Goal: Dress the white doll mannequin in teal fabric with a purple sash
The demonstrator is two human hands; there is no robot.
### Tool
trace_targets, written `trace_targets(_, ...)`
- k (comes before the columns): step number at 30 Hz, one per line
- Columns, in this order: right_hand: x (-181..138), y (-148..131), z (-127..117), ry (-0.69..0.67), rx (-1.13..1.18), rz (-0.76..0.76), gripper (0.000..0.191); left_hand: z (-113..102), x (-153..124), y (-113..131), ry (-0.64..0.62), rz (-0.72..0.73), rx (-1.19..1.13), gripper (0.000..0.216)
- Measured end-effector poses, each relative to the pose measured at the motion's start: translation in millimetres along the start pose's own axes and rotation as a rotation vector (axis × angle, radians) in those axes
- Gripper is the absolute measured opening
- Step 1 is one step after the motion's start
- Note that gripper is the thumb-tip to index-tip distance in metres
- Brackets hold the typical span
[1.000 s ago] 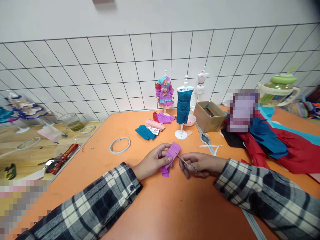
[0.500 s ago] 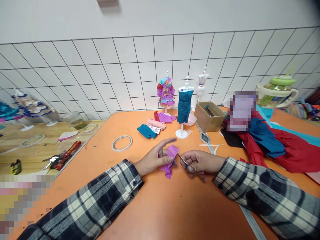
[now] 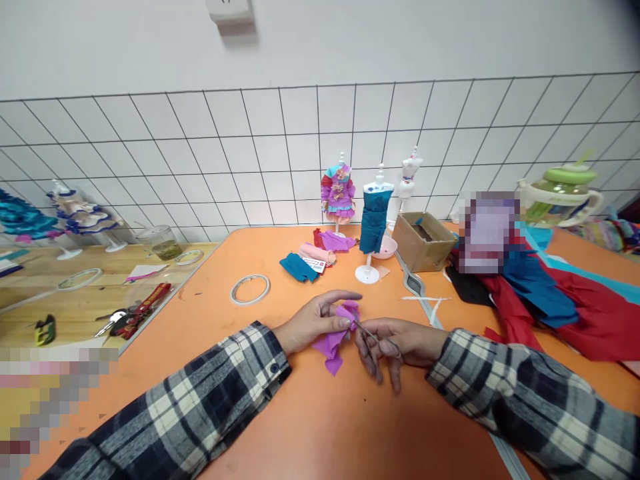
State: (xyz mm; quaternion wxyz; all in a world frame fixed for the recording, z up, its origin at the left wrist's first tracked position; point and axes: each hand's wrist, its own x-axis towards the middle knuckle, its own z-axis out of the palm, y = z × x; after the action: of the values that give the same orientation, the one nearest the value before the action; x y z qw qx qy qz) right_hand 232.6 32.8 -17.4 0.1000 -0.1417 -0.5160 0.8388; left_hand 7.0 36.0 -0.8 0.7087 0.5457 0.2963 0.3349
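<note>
My left hand (image 3: 316,321) pinches a piece of purple fabric (image 3: 331,347) between thumb and fingers, and a loose end droops below. My right hand (image 3: 393,343) holds a pair of scissors (image 3: 374,334) by the finger loops, with the tips at the fabric's right edge. The blades look spread apart, though part of them is hidden by the cloth and fingers. Just beyond my hands stands a small white mannequin wrapped in teal fabric (image 3: 374,220).
Behind lie folded teal cloth (image 3: 298,267), purple scraps (image 3: 337,241) and a dressed mannequin (image 3: 339,193). A tape roll (image 3: 250,289) is left, a cardboard box (image 3: 424,243) right. Beyond it are a phone-like blurred panel (image 3: 493,233), red fabric (image 3: 590,313) and a green-lidded jug (image 3: 563,197).
The scissors have opened wider and their tips have come to the fabric's edge. Fingers of my right hand have spread downward. The purple fabric has bunched up, and the whole view has tilted up slightly.
</note>
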Motion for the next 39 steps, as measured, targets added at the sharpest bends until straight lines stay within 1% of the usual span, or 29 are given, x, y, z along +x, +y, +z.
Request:
trace_targets(1,0.6,0.4,0.4,-0.006,0.009,-0.006,0.044,-0.1,0.6,-0.4,0.0,0.002,-0.009,0.053)
trace_targets(5,2.4,1.1,1.7,-0.009,0.017,-0.028,0.042,-0.9,3.2,-2.4,0.002,0.006,0.03,0.037)
trace_targets(9,2.1,1.4,2.3,-0.025,0.012,-0.048,0.045,-1.4,2.9,-1.9,-0.017,-0.005,0.069,0.033)
trace_targets(12,1.4,1.9,2.3,-0.032,0.025,-0.04,0.046,-3.3,2.6,-2.3,-0.024,-0.008,0.076,0.033)
trace_targets(17,1.0,2.2,2.2,-0.02,0.034,-0.035,0.045,-8.6,3.4,-5.0,-0.017,0.002,0.077,0.038)
trace_targets(25,1.8,0.5,5.4,-0.008,0.024,-0.011,0.046,-8.1,3.2,-1.2,-0.076,-0.036,0.166,0.031)
trace_targets(29,2.2,0.3,5.1,0.037,0.039,-0.041,0.044,-6.0,2.6,0.5,-0.063,-0.027,0.136,0.036)
trace_targets(32,1.6,0.7,3.4,0.053,0.034,-0.06,0.044,-5.3,2.5,-0.1,-0.018,-0.028,0.054,0.052)
trace_targets(33,1.2,0.8,2.9,0.046,0.032,-0.055,0.044,-5.3,2.6,-0.6,-0.005,-0.03,0.032,0.051)
trace_targets(36,0.4,1.1,1.7,0.019,0.027,-0.035,0.045,-5.6,3.5,-2.7,0.004,-0.037,0.024,0.035)
trace_targets(39,0.2,0.9,1.4,0.016,0.025,-0.04,0.048,-5.3,3.7,-3.9,-0.001,-0.038,0.047,0.032)
